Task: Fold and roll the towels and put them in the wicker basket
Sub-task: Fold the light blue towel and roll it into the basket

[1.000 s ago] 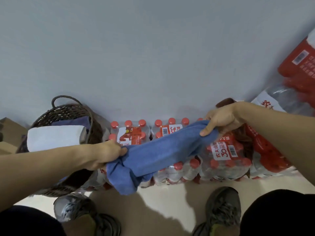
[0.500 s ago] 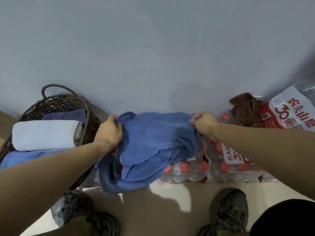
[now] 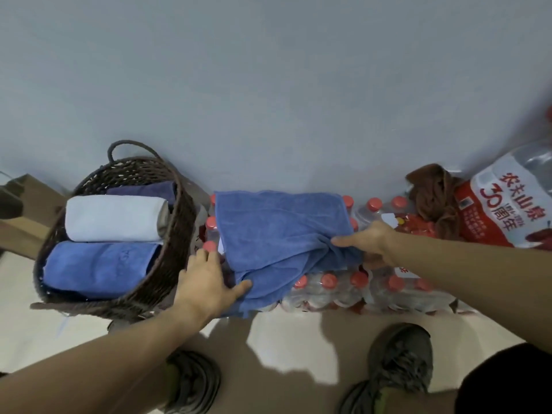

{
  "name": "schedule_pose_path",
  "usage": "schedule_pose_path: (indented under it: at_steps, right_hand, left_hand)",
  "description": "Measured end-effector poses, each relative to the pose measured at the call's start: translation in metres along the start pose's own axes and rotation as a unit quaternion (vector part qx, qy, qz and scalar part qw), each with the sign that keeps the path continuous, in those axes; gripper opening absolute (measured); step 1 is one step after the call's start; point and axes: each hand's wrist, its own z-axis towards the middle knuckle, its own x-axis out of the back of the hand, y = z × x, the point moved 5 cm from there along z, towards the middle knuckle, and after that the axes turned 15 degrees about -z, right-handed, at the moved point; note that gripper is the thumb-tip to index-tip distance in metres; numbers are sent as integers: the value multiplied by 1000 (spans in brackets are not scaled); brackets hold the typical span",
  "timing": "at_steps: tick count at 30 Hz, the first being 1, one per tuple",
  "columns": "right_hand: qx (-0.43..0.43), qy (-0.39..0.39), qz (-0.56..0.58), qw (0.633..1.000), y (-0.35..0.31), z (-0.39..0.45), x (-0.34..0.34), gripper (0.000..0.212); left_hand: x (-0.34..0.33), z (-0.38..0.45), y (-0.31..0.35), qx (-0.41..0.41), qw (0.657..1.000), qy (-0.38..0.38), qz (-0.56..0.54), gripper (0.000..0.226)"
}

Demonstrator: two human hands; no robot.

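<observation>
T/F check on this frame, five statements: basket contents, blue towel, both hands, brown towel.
1. The basket holds rolled towels. True: a white roll and a blue roll show, with a darker one behind.
2. The blue towel lies spread over the bottle packs. True.
3. The right hand is off the towel. False: it pinches the towel's bunched right edge.
4. The brown towel is in the basket. False: it sits crumpled on the packs at right.
5. The left hand is inside the basket. False: it rests at the towel's near left corner, beside the basket.
</observation>
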Motion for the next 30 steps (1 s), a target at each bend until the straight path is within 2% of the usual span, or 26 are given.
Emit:
schedule_pose_path:
  at_steps: [1,3,4,5,6,8,10,11,14,16,19,21,25,28,30]
  right_hand:
    - [0,17,-31,999,4,-5,2,81]
    - [34,122,-148,981,4,-18,6,70]
    - [85,175,-178,965,-3,-28,5,54]
    - [145,189,-179,955,-10,-41,-2,34]
    - [205,169,-174,948,-18,-55,-16,19]
    - [292,83,-172,937,-32,-81,-56,18]
    - [322,8,-138,937,-37,-105,-99,26]
    - [321,-14,-108,941,-38,-117,-117,37]
    - [310,-34,-19,950,-38,-141,-162,73]
    - [307,3,24,951,-41,-157,-174,80]
    - [295,40,123,947,-41,-172,-175,56]
    - [294,46,152,943,-34,-177,-172,41]
    - [290,37,131,947,-16,-180,-163,30]
    - [323,23,93,942,-15,-180,-155,17]
    - [346,14,53,937,-17,-180,-149,15]
  left_hand:
    - [0,-2,0,-7,1000,-4,8,58]
    - [6,-4,4,-26,1000,2,2,32]
    - [9,-4,6,-29,1000,-5,-8,28]
    - [10,-5,9,-35,999,-23,-23,31]
    - [10,-7,12,-46,997,-43,-45,34]
    - [14,-9,18,-58,992,-72,-89,37]
    - [20,-12,20,-42,987,-100,-119,37]
    - [23,-13,21,-33,984,-114,-130,37]
    - [34,-20,26,-5,975,-152,-162,41]
    - [44,-27,30,16,966,-152,-211,37]
    - [56,-43,38,58,920,-184,-341,23]
    - [62,-53,39,78,897,-196,-388,28]
    - [74,-63,33,54,928,-186,-319,32]
    - [72,-71,27,92,926,-235,-282,21]
    - [71,-71,24,83,933,-257,-240,18]
